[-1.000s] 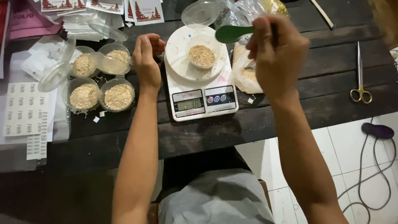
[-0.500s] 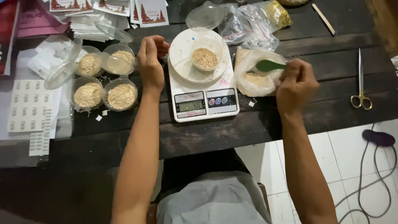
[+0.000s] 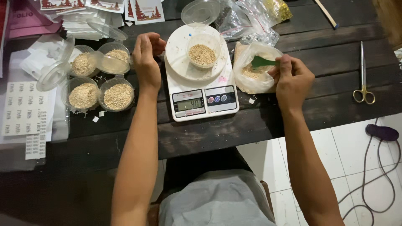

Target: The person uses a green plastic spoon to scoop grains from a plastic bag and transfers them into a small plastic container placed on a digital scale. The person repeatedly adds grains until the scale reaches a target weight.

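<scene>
A white kitchen scale stands on the dark wooden table, with a small clear cup of tan grain on its round pan. My left hand rests loosely curled at the scale's left side, holding nothing. My right hand grips a green spoon, whose bowl is dipped into an open clear plastic bag of grain just right of the scale.
Several clear cups filled with grain, some with hinged lids open, sit left of the scale. Sticker sheets and papers lie far left, an empty lid and plastic bags behind. Scissors lie at right.
My right hand has carried the green spoon from above the scale down and right into the grain bag. My left hand has stayed beside the scale.
</scene>
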